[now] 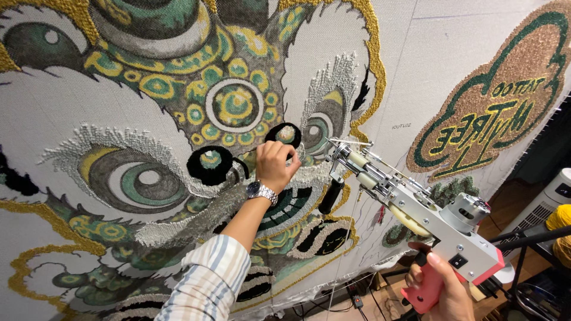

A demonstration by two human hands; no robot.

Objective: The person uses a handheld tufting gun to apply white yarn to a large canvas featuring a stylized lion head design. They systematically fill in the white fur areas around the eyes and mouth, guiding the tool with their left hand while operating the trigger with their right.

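Observation:
A large tufted cloth stretched upright fills the view, with a green, yellow, white and black creature-face design. My left hand, with a silver wristwatch and a striped sleeve, presses its curled fingers against the cloth just below a black tufted ring. A second black ring lies to its left. My right hand grips the pink handle of a silver tufting gun. The gun's needle tip points up-left and sits close to the cloth, right of my left hand.
A smaller brown and green tufted patch with mirrored lettering sits at the upper right of the cloth. A yellow yarn cone, a white appliance and a black stand are at the right. Cables lie on the wooden floor below.

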